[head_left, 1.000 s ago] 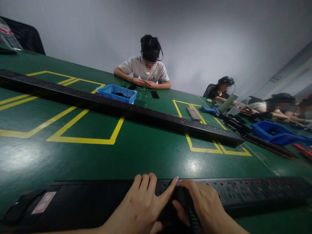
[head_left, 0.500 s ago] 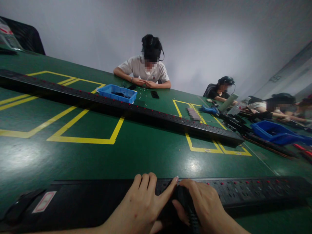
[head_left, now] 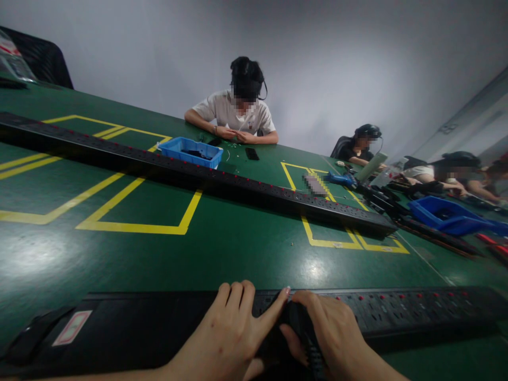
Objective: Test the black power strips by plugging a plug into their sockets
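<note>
A long black power strip [head_left: 151, 323] with red dots along its sockets lies across the table in front of me. My left hand [head_left: 232, 330] grips it near the middle, fingers over the top to the far edge; its thumb is mostly hidden. Its index finger reaches right, beside a black plug [head_left: 296, 317]. My right hand [head_left: 337, 330] is closed around this plug, which sits against the socket face, its ribbed cord [head_left: 315, 360] running down toward me. Whether the pins are inside a socket cannot be seen. A white label with a red frame [head_left: 72, 328] is on the strip's left end.
A second long power strip [head_left: 246, 190] lies slantwise farther back. Behind it stand a light-blue tray [head_left: 190, 153] and a dark phone-like slab [head_left: 252, 154]. Right are a blue bin [head_left: 448, 214] and black parts. Co-workers [head_left: 242, 114] sit along the far side. Yellow tape [head_left: 135, 228] marks the green tabletop.
My hands, the plug and the near power strip stay practically in place. At the far right, co-workers' arms have shifted slightly.
</note>
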Demonstrator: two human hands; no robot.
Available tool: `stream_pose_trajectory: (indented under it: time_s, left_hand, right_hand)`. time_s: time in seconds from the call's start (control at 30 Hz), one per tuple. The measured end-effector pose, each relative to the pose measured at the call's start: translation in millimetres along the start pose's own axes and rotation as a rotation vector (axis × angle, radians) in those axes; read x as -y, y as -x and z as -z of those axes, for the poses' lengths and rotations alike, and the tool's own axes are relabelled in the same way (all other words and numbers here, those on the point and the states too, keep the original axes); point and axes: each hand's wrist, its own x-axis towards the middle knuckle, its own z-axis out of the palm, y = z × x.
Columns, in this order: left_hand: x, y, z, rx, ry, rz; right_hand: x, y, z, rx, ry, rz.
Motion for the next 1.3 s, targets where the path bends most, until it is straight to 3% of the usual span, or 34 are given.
stream_pose_trajectory:
  time_s: [1.03,1.3]
  left_hand:
    - [0.4,0.6,0.0,0.014,0.004,0.001]
    - [-6.3,-1.1,-0.9,0.042,-0.03,0.06]
  right_hand:
    - [0.3,1.9,-1.5,-0.013,0.022,-0.007]
    - [-0.4,1.0,-0.7,-0.004,0.014,-0.007]
